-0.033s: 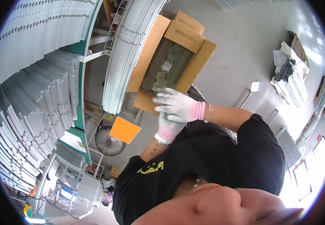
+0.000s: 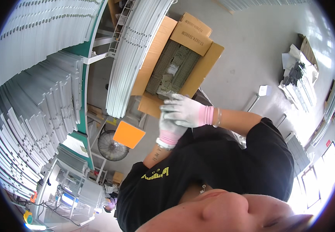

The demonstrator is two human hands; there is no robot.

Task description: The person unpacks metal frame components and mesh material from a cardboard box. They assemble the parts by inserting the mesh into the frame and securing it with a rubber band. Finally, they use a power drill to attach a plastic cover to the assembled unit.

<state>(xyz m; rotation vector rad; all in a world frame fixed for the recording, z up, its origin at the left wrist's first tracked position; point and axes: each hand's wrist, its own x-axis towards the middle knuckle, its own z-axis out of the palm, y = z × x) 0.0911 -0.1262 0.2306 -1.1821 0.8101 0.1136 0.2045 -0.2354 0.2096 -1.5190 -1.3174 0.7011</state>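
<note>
My right hand, in a white glove with a pink cuff, lies across my left hand, gloved the same way. The right fingers are stretched out flat, close together, and I see nothing in them. Most of the left fingers are hidden under the right hand, so their state cannot be made out. Just beyond both hands stands an open cardboard box with its flaps folded out. Packed rows of small grey-brown pieces fill it, with several loose ones on top near my fingers.
Long white perforated metal strips hang left of the box. More strips fill a green-framed rack at far left. An orange panel and a round fan are left of my hands. Scrap material lies on the right floor.
The right fingers have drawn closer together, and the right hand has shifted slightly right and down. My left hand has moved a little to the left beneath it.
</note>
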